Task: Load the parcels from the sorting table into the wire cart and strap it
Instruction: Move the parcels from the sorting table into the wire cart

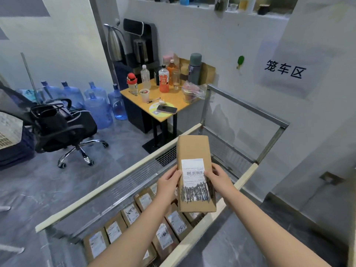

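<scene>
- The parcel point(194, 151) is a long, flat cardboard box with a white shipping label point(193, 170) on its upper face and black scribble over the label's lower part. It looks light and stiff, since its far end juts out well past the hands without sagging.
- The cardboard is matt and should not slip. The long side edges near the middle are the natural grip, and the corners probably dent if knocked on the frame.
- The parcel is in the air, tilted with its label face toward the camera, above the near end of the wire cart point(115, 182) and touching nothing but the 2 hands.
- The left hand point(169, 182) pinches the left long edge, thumb on the label face and fingers behind.
- The right hand point(219, 178) grips the right long edge the same way, so the hands are apart with the box clamped between them.
- Below, the loaded parcels point(133, 212) stand on edge in at least 2 rows inside the cart, labels up.
- Beyond the cart stand a small table point(173, 105) crowded with bottles, an office chair point(63, 122) and blue water jugs point(96, 105).
</scene>
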The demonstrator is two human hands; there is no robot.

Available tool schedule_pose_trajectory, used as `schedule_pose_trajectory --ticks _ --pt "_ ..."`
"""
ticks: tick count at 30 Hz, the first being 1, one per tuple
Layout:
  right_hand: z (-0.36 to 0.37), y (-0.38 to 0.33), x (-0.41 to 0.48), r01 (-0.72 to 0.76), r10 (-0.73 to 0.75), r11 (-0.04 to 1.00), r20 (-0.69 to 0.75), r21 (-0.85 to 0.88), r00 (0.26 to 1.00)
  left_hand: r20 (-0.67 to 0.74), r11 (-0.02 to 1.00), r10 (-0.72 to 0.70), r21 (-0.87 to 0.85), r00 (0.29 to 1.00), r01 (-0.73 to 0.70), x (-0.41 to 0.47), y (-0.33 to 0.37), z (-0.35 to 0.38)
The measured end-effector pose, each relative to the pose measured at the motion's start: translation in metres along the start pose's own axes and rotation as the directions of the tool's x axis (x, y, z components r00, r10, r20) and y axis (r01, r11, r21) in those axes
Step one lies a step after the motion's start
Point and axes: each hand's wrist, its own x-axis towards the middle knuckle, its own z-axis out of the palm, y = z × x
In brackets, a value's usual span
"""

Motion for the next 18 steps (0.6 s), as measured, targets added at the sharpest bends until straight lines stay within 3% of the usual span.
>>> schedule_pose_trajectory --ticks 10,18 --pt "-0.123 -0.007 0.106 0.094 -0.080 0.991 0.137 -0.099 0.987 -0.106 0.999 -0.027 -0.027 0.994 0.024 0.061 0.010 0.136" --pt "-0.175 0.005 0.188 0.071 -0.026 0.983 0.256 -0.167 0.966 -0.208 0.983 -0.129 -0.156 0.970 0.097 0.107 -0.003 0.205"
